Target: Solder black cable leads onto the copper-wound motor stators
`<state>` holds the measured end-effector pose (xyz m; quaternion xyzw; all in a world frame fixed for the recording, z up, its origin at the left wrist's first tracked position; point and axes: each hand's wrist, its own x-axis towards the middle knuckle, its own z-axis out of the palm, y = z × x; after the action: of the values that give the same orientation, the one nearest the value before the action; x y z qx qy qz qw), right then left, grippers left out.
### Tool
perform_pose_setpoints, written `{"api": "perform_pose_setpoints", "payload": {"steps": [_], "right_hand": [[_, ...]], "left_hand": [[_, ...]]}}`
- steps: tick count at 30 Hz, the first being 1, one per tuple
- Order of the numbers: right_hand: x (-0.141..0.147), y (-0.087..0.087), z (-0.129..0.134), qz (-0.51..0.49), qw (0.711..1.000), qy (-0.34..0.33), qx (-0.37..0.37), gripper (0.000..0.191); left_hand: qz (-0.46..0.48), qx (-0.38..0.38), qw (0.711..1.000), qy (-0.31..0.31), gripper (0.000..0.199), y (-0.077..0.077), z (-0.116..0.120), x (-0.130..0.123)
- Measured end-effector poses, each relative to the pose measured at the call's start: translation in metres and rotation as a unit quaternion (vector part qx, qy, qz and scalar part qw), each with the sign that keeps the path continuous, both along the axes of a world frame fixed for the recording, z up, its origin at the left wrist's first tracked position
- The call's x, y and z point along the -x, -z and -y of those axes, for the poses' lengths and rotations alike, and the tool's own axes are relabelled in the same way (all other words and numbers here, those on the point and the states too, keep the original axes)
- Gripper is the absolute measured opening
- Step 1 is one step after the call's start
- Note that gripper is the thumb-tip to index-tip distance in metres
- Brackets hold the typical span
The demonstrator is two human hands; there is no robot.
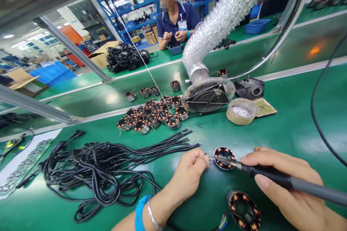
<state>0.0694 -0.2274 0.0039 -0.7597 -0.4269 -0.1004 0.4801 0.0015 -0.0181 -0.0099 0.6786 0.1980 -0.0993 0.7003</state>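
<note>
I'm working near the front edge of the green mat (284, 130), w/ open room to the R of my hands and a bare strip betw. them and the fan. My right hand (292, 187) is gripping the soldering iron (284, 180), dark matte handle running off the R edge, metal tip lying over the stator (224, 157), a small round ring of coppery windings sitting on the mat betw. my hands. My left hand (189, 173) is curling shut, fingertips pinching something thin just beside the stator; too fine to make out. L of that, a tangle of black cables (100, 166) is crowding the mat, glossy, stripped ends fanning toward the stator. A second stator (244, 211) is sitting near the bottom edge, partly cut off. Behind, a cluster of stators (154, 115), a crinkly silver hose w/ a wire-grille fan (208, 97), and a round tin (241, 111) of greyish stuff.
</note>
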Motion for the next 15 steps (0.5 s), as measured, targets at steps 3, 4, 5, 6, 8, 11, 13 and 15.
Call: {"api": "perform_pose_setpoints", "payload": {"steps": [3, 4, 5, 6, 8, 11, 13, 15], "right_hand": [[0.0019, 0.0009, -0.0029, -0.019, 1.0, 0.004, -0.016, 0.021], [0.0027, 0.0006, -0.0033, -0.021, 1.0, 0.007, -0.018, 0.02], [0.0033, 0.0002, -0.0035, -0.023, 1.0, 0.007, -0.018, 0.02], [0.0039, -0.0003, -0.0037, -0.023, 1.0, 0.007, -0.016, 0.02], [0.0046, -0.0013, -0.0043, -0.025, 1.0, 0.0, -0.013, 0.02], [0.0054, -0.0029, -0.0056, -0.025, 1.0, -0.009, -0.011, 0.022], [0.0064, -0.0039, -0.0067, -0.019, 1.0, -0.004, -0.011, 0.023], [0.0082, -0.0044, -0.0076, -0.011, 1.0, -0.001, -0.01, 0.024]], "left_hand": [[0.001, -0.009, 1.0, 0.001, 0.021, 0.0005, 0.0002, -0.0007], [0.001, -0.013, 1.0, 0.003, 0.022, 0.0002, 0.0003, -0.0008], [0.002, -0.018, 1.0, 0.003, 0.024, -0.0002, 0.0004, -0.001], [0.003, -0.023, 1.0, 0.005, 0.025, -0.0007, 0.0005, -0.0011], [0.008, -0.035, 0.999, 0.007, 0.028, -0.0018, 0.0007, -0.0013], [0.016, -0.051, 0.998, 0.013, 0.03, -0.0022, 0.0004, -0.0014], [0.02, -0.055, 0.998, 0.019, 0.031, -0.0015, -0.0001, -0.0011], [0.023, -0.057, 0.998, 0.025, 0.031, -0.0007, -0.0006, -0.0006]]}}
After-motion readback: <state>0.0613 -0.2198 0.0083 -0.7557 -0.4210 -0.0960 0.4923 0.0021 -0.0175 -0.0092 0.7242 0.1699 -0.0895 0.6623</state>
